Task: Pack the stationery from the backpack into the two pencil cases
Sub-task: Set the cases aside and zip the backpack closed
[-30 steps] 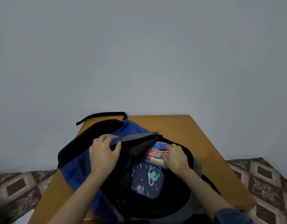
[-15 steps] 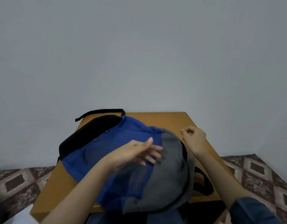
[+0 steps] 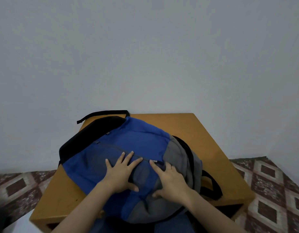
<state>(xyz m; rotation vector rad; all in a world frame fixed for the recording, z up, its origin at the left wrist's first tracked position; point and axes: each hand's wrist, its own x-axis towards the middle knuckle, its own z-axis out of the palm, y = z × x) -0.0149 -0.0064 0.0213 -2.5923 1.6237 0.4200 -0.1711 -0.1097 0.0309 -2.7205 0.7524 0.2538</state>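
Two hands are pressing flat on the backpack (image 3: 137, 137): the left hand (image 3: 120, 172) is spreading straight fingers at 9 o'clock of the right hand (image 3: 170, 179), whose uncurled forefinger is lying just beside a zip pull (image 3: 155, 161). The backpack is lying front-up on the counter (image 3: 204, 132), one strap (image 3: 101, 114) trailing at 12 o'clock.

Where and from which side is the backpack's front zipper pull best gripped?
Probably pinch the small pale zipper pull from above with the right hand: it lies flat on the backpack, exposed, just beside that hand's index fingertip.
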